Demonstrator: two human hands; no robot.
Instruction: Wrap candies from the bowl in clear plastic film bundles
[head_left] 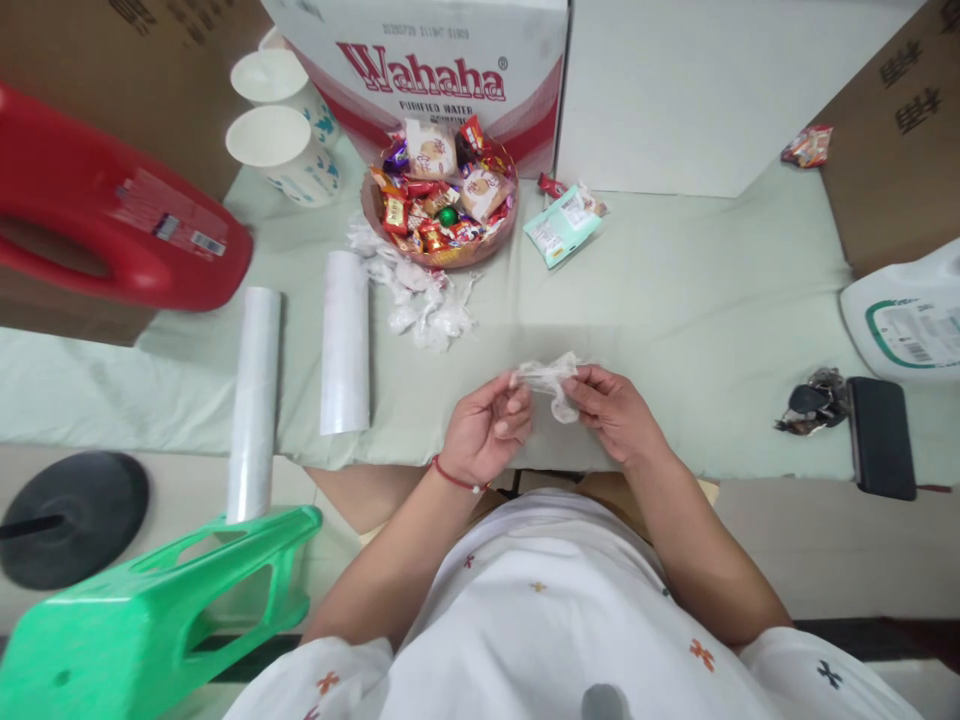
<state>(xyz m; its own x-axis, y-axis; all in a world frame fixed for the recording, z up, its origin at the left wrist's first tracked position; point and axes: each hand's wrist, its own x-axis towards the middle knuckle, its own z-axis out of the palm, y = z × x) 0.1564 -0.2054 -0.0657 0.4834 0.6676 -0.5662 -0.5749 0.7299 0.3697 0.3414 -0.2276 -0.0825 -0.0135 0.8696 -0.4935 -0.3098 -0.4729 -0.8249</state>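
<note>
A thin, crumpled piece of clear plastic [553, 380] is stretched between my two hands, just above the front part of the covered table. My left hand [491, 425], with a red cord on its wrist, pinches one end of it. The other end is held between the thumb and fingers of my right hand [611, 405]. Several knotted clear plastic bits [431, 315] lie in a pile beyond my left hand, beside a bowl [480, 250] full of wrapped sweets. Left of the pile, a plastic roll [346, 345] lies on the table cloth [697, 330].
A second roll [255, 400] juts over the table's front edge near a green stool [97, 640]. Paper cups [285, 150], a red jug [127, 210] and a Wahaha box [450, 50] stand behind. Packets [562, 228], keys [814, 400], a phone [882, 437] and a white jug [911, 320] are rightward.
</note>
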